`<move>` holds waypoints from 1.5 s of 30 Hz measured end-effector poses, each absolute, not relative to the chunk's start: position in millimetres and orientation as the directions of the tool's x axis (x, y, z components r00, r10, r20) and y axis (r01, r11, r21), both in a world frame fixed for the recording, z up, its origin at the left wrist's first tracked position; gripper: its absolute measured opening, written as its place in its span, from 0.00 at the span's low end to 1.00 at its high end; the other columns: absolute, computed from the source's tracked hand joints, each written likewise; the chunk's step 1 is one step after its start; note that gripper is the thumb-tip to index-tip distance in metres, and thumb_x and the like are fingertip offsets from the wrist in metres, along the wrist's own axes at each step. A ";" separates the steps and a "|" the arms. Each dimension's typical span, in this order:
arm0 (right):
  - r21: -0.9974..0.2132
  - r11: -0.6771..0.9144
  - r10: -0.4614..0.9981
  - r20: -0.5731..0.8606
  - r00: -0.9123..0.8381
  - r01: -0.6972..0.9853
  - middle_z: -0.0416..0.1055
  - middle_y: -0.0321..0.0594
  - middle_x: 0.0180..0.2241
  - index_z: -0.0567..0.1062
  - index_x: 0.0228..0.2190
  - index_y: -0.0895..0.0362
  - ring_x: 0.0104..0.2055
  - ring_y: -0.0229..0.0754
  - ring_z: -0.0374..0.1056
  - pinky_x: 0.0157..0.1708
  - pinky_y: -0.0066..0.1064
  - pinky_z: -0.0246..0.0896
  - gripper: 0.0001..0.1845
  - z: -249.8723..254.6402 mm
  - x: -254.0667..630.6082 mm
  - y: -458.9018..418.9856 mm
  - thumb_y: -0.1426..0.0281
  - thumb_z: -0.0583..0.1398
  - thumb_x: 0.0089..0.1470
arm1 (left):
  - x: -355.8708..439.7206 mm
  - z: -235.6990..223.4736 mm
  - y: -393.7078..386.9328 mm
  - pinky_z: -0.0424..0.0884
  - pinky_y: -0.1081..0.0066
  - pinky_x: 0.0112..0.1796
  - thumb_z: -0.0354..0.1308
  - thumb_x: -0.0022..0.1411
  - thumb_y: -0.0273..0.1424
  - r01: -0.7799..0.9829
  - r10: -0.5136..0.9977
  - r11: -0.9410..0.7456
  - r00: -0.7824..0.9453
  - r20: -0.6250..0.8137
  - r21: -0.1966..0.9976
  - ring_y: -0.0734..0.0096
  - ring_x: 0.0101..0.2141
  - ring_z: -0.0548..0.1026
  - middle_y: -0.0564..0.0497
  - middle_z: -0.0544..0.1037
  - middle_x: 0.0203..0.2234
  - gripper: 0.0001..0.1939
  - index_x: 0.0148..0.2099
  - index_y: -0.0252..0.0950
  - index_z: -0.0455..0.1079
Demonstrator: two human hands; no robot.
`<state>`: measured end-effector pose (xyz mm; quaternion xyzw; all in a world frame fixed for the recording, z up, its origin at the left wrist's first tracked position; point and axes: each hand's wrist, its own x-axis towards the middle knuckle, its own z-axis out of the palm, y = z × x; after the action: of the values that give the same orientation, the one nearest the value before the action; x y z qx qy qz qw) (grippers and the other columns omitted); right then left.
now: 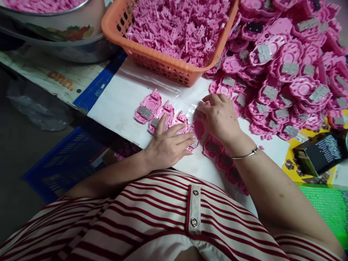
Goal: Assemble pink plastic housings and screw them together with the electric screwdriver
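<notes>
A row of pink plastic parts with grey metal plates [148,107] lies on a white sheet [119,98]. My left hand [168,143] rests flat on the middle of that row, fingers stretched out, pressing the parts down. My right hand [219,116] is beside it, fingers curled and pinched over a pink part [198,128] at the row's right end; what sits under the fingertips is hidden. A thin metal bangle [246,155] circles my right wrist. More pink parts [217,154] lie under my right forearm.
An orange basket [163,63] full of small pink pieces stands behind the hands. A large heap of assembled pink parts [285,69] fills the right. A metal basin [62,32] is at back left, a blue crate [65,159] at left, a black box [320,152] at right.
</notes>
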<state>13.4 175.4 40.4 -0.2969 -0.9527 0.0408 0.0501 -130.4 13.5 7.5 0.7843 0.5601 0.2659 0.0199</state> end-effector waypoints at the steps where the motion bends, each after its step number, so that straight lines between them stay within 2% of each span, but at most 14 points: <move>1: -0.116 0.823 0.565 0.062 -0.823 0.556 0.72 0.50 0.44 0.79 0.35 0.53 0.45 0.55 0.61 0.42 0.47 0.56 0.18 40.8 12.0 177.4 0.70 0.49 0.63 | -130.7 7.8 13.4 0.37 0.33 0.66 0.62 0.65 0.38 0.867 0.891 -0.372 0.233 0.391 0.332 0.52 0.54 0.73 0.53 0.80 0.51 0.15 0.53 0.44 0.76; 6: -0.197 0.826 0.546 0.040 -0.837 0.529 0.73 0.51 0.39 0.80 0.38 0.56 0.42 0.52 0.62 0.42 0.47 0.56 0.14 47.9 15.7 180.9 0.72 0.54 0.59 | -131.2 9.7 13.4 0.37 0.36 0.67 0.61 0.66 0.38 0.870 0.898 -0.363 0.231 0.373 0.334 0.53 0.54 0.72 0.54 0.80 0.51 0.15 0.53 0.43 0.76; 11: -0.143 0.870 0.473 -0.031 -0.881 0.472 0.73 0.50 0.39 0.81 0.35 0.55 0.41 0.52 0.61 0.42 0.46 0.55 0.14 48.8 11.6 177.3 0.73 0.54 0.59 | -133.4 9.4 12.6 0.36 0.36 0.67 0.61 0.66 0.38 0.871 0.889 -0.371 0.232 0.396 0.323 0.53 0.54 0.72 0.55 0.80 0.51 0.15 0.53 0.43 0.76; 15: -0.156 0.844 0.525 0.048 -0.850 0.512 0.73 0.50 0.36 0.79 0.39 0.58 0.40 0.51 0.63 0.44 0.46 0.58 0.15 48.0 12.4 178.9 0.73 0.53 0.60 | -140.1 8.6 9.9 0.38 0.36 0.66 0.62 0.65 0.39 0.875 0.882 -0.375 0.236 0.407 0.307 0.53 0.53 0.73 0.55 0.80 0.51 0.14 0.52 0.43 0.76; 17: -0.254 0.789 0.603 0.141 -0.785 0.560 0.75 0.49 0.36 0.79 0.43 0.59 0.39 0.49 0.65 0.44 0.45 0.60 0.16 49.9 16.4 176.1 0.73 0.53 0.60 | -143.4 8.4 8.6 0.40 0.36 0.65 0.62 0.65 0.39 0.876 0.882 -0.375 0.236 0.408 0.303 0.52 0.53 0.73 0.54 0.80 0.51 0.14 0.52 0.43 0.77; 19: -0.441 0.696 0.684 0.166 -0.710 0.566 0.76 0.46 0.37 0.79 0.42 0.58 0.39 0.46 0.68 0.43 0.41 0.62 0.14 52.4 20.1 169.2 0.72 0.56 0.59 | -145.6 8.3 7.8 0.41 0.36 0.65 0.62 0.65 0.40 0.876 0.882 -0.375 0.237 0.408 0.303 0.51 0.53 0.73 0.54 0.80 0.51 0.14 0.52 0.43 0.77; 22: -0.723 0.424 0.790 0.002 -0.613 0.545 0.77 0.40 0.30 0.81 0.34 0.59 0.31 0.39 0.68 0.36 0.34 0.63 0.09 53.7 19.7 157.6 0.69 0.61 0.54 | -146.5 8.3 7.9 0.42 0.36 0.65 0.61 0.66 0.39 0.874 0.880 -0.382 0.244 0.409 0.301 0.52 0.53 0.73 0.54 0.80 0.51 0.14 0.52 0.43 0.77; 25: -0.806 0.210 0.829 -0.153 -0.538 0.554 0.76 0.37 0.25 0.81 0.29 0.61 0.26 0.35 0.64 0.31 0.30 0.60 0.08 51.2 11.7 154.1 0.68 0.64 0.49 | -146.4 8.2 8.5 0.40 0.37 0.65 0.61 0.66 0.39 0.875 0.877 -0.383 0.243 0.415 0.296 0.52 0.53 0.73 0.55 0.80 0.51 0.14 0.51 0.43 0.77; 33: -0.714 0.129 0.826 -0.307 -0.473 0.688 0.69 0.33 0.17 0.80 0.23 0.61 0.22 0.32 0.57 0.27 0.29 0.52 0.07 46.9 -6.1 163.0 0.69 0.66 0.48 | -146.7 7.2 8.7 0.35 0.36 0.66 0.62 0.65 0.39 0.867 0.876 -0.387 0.238 0.419 0.316 0.53 0.53 0.73 0.55 0.80 0.50 0.14 0.51 0.42 0.77; 37: -0.672 0.152 0.846 -0.290 -0.447 0.725 0.70 0.34 0.19 0.77 0.22 0.60 0.23 0.33 0.59 0.27 0.29 0.52 0.10 43.3 -8.1 163.3 0.68 0.66 0.50 | -146.5 7.1 8.7 0.35 0.36 0.66 0.62 0.65 0.39 0.864 0.880 -0.385 0.236 0.413 0.326 0.52 0.54 0.73 0.56 0.80 0.50 0.14 0.51 0.42 0.77; 40: -0.572 0.245 0.837 -0.282 -0.469 0.783 0.71 0.36 0.21 0.77 0.23 0.59 0.24 0.35 0.60 0.28 0.30 0.52 0.10 40.3 -8.1 163.6 0.66 0.66 0.50 | -146.7 7.0 9.0 0.35 0.36 0.66 0.62 0.65 0.39 0.861 0.881 -0.384 0.234 0.412 0.332 0.52 0.54 0.73 0.55 0.80 0.50 0.14 0.51 0.42 0.77; 43: -0.471 0.347 0.826 -0.256 -0.502 0.811 0.74 0.39 0.27 0.77 0.28 0.58 0.28 0.38 0.63 0.31 0.32 0.53 0.08 38.4 -8.7 161.5 0.65 0.65 0.52 | -147.1 6.8 9.2 0.35 0.35 0.66 0.62 0.65 0.39 0.859 0.879 -0.386 0.231 0.417 0.337 0.52 0.54 0.73 0.55 0.81 0.50 0.14 0.51 0.42 0.77; 45: -0.451 0.372 0.835 -0.220 -0.505 0.811 0.76 0.40 0.31 0.77 0.35 0.58 0.30 0.39 0.64 0.32 0.32 0.54 0.10 38.1 -8.7 159.8 0.65 0.66 0.51 | -147.2 6.6 9.1 0.36 0.34 0.66 0.62 0.65 0.39 0.859 0.883 -0.381 0.228 0.411 0.342 0.52 0.54 0.73 0.55 0.80 0.50 0.14 0.51 0.43 0.77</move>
<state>-8.7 159.8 38.1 -0.4972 -0.8278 0.2589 0.0227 -147.2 9.1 6.6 0.7834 0.5558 0.2774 0.0212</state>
